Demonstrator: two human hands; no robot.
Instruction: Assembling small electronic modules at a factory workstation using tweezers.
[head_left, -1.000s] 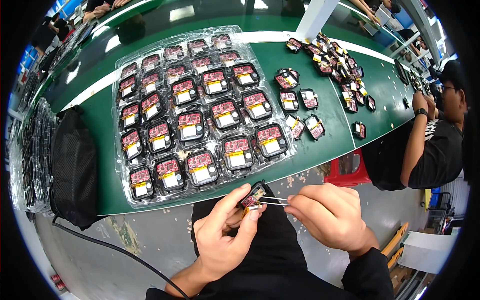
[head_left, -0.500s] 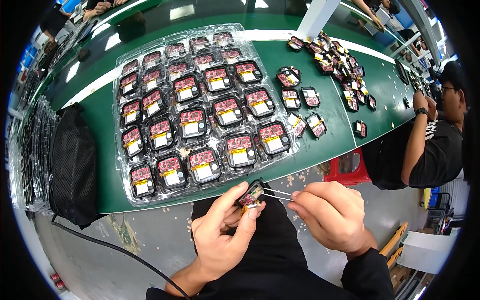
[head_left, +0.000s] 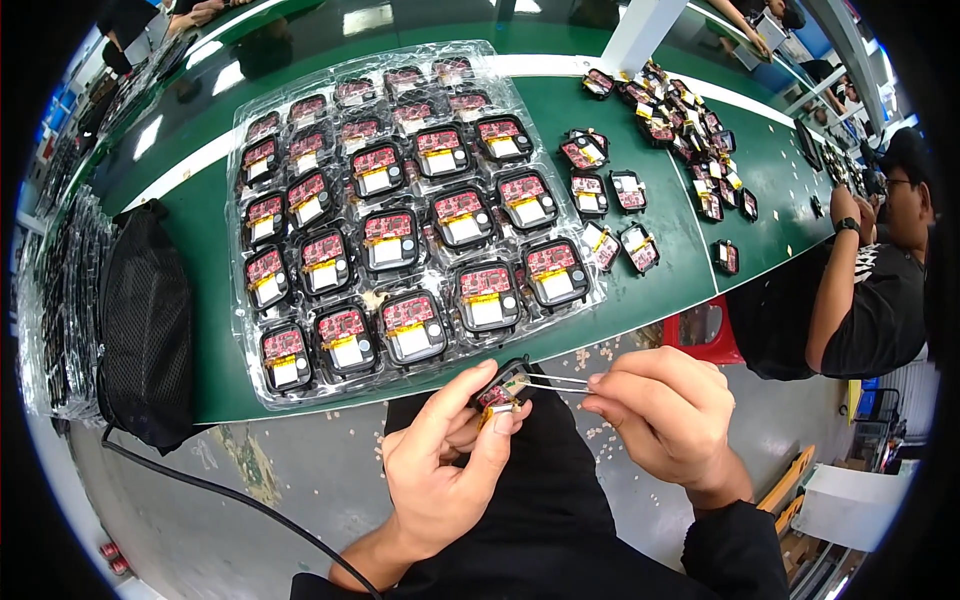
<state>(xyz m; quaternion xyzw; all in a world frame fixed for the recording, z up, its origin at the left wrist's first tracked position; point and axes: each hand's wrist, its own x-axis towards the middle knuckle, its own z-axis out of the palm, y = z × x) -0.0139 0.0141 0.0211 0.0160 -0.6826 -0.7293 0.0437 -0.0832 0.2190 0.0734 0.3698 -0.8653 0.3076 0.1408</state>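
Note:
My left hand (head_left: 452,455) is closed around a small black device housing (head_left: 505,387) with a red circuit board and a battery with yellow tape inside. It holds the housing tilted above my lap, just off the table's front edge. In my right hand (head_left: 665,420) a pair of metal tweezers (head_left: 560,383) is pinched between thumb and fingers. The tweezer tips reach into the housing from the right; what exactly they touch is too small to tell. Behind my hands lies a clear plastic tray (head_left: 250,345) with rows of similar housings, each with a red board and white battery.
Loose housings (head_left: 638,247) lie right of the tray, with a larger pile (head_left: 690,125) farther back by a white post. A black mesh bag (head_left: 150,330) and stacked clear trays (head_left: 62,300) stand at left. A person (head_left: 870,270) sits at right beside a red stool (head_left: 703,330).
The tweezers' two arms have come closer together, and my right hand has shifted slightly. My left hand still holds the housing. The view has moved a little.

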